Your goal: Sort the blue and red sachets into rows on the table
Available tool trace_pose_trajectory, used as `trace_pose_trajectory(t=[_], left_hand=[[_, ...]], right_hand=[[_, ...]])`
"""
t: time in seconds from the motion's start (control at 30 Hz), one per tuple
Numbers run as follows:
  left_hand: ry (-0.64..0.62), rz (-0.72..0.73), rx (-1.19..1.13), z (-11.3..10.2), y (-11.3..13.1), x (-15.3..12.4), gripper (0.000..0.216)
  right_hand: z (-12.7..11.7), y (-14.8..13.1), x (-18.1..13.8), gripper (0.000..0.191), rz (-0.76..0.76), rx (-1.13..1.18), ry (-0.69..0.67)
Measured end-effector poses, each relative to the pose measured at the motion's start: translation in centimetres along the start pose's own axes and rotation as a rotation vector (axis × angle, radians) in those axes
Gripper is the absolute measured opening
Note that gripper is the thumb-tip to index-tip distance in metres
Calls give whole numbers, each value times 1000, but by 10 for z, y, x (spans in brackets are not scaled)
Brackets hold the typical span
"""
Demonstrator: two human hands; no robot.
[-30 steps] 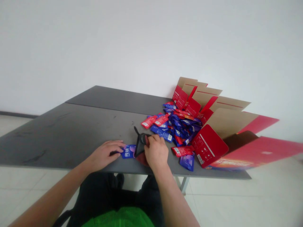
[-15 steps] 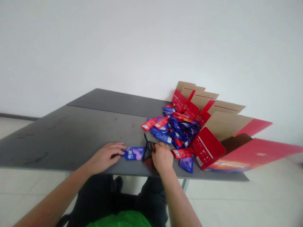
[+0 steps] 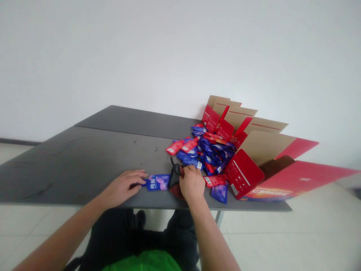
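- View from head height down onto grey table (image 3: 84, 158), white wall (image 3: 141, 49) behind.
- Person's left hand (image 3: 124, 186) palm down near table's front edge, fingers loosely apart and not clamped, tips laid on left end of blue packet (image 3: 156, 182).
- Blue packet flat on table, lengthwise between both hands, white print on its left half, right end touching black tool (image 3: 175, 174).
- Person's right hand (image 3: 192, 183) closed around black tool, knuckles up; kind of tool impossible to tell, one thin black arm sticking up and away from hand.
- Dark red shape (image 3: 176, 192) partly hidden under right hand, at table's front edge.
- Heap of red and blue packets (image 3: 208, 148) just beyond right hand and to its right, with loose packets (image 3: 219, 192) near wrist.
- Open red cardboard box (image 3: 254, 173) on its side at table's right end, brown flaps spread, mouth toward heap.
- Black trousers (image 3: 126, 233) and green shirt (image 3: 143, 261) at bottom of view, below table edge.
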State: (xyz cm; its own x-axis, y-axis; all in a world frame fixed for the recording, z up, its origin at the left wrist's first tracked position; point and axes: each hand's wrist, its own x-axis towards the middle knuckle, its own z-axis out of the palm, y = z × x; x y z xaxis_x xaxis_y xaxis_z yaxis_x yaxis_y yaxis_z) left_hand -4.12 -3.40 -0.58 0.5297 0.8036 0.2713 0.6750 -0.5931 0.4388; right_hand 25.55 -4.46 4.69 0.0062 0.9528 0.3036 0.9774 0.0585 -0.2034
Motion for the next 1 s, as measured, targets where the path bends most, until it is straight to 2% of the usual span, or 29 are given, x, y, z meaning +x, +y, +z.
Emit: trace_pose_trajectory(t=[0.1,0.2,0.3,0.43,0.53,0.63,0.7,0.8,0.9,1.0], left_hand=[[20,-6,12,0,-1,0,23],[29,-31,32,0,-1,-1,21],[5,-30,36,0,1,-1,24],[-29,-20,36,-2,2,0,25],[-29,-8,34,-2,0,0,25],[-2,-13,41,-1,-2,0,24],[4,-21,49,-1,-1,0,24],[-17,-25,48,-2,2,0,25],[-36,-18,46,-2,2,0,25],[-43,-13,53,-1,-3,-1,24]], right_hand=[[-1,-37,-1,23,-145,68,26],[14,-64,-8,23,-263,110,-60],[24,-43,-13,23,-191,99,-87],[14,4,-6,26,-37,29,-81],[4,-5,-2,28,-42,34,-30],[9,-38,-5,31,-182,101,-2],[16,-46,-7,33,-239,121,-42],[20,-23,-6,32,-121,80,-81],[11,5,-1,30,8,12,-65],[3,-9,1,28,-52,30,-14]])
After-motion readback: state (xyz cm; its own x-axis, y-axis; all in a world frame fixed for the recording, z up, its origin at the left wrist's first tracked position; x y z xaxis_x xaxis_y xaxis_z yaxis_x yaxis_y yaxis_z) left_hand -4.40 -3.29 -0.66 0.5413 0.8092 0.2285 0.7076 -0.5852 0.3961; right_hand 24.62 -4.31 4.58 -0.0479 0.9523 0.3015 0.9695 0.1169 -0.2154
